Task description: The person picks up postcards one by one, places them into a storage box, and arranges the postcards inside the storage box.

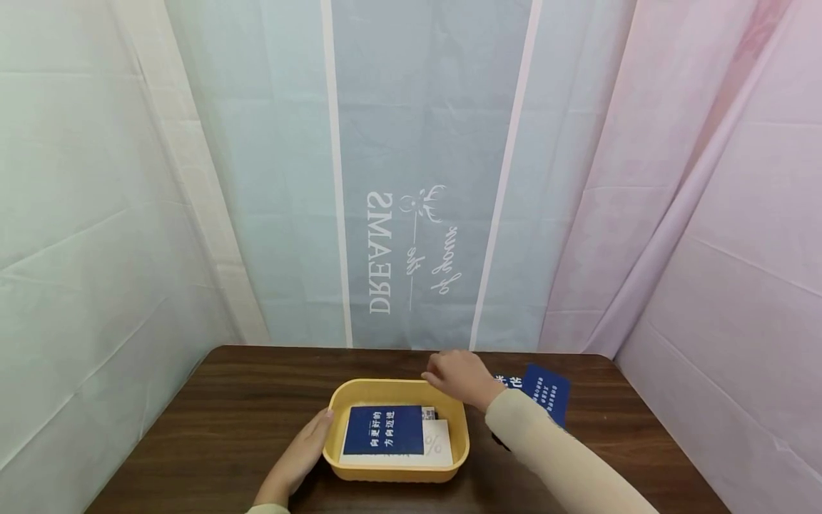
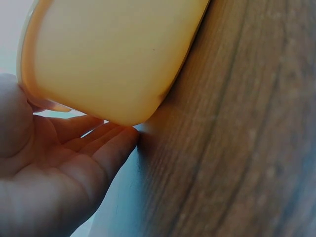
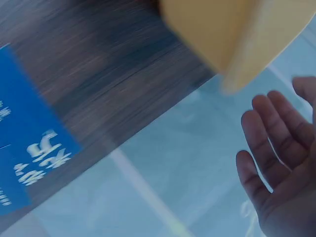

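A yellow plastic basin (image 1: 396,472) stands near the table's front. Inside lie a dark blue card (image 1: 359,430) with white lettering, a white card (image 1: 439,442) partly under it, and a small piece with a dark printed pattern (image 1: 428,413). My left hand (image 1: 305,451) holds the basin at its left side, thumb at the rim and fingers along the outer wall (image 2: 113,64). Above the basin's far right corner is my right hand (image 1: 464,376), holding nothing. In the right wrist view its fingers (image 3: 279,136) are loosely bent and spread.
Right of the basin, blue cards (image 1: 548,389) with white lettering lie on the dark wooden table (image 1: 244,400), partly hidden by the right sleeve (image 1: 546,442). A printed curtain (image 1: 424,143) hangs behind the table's far edge, with pale cloth on both sides.
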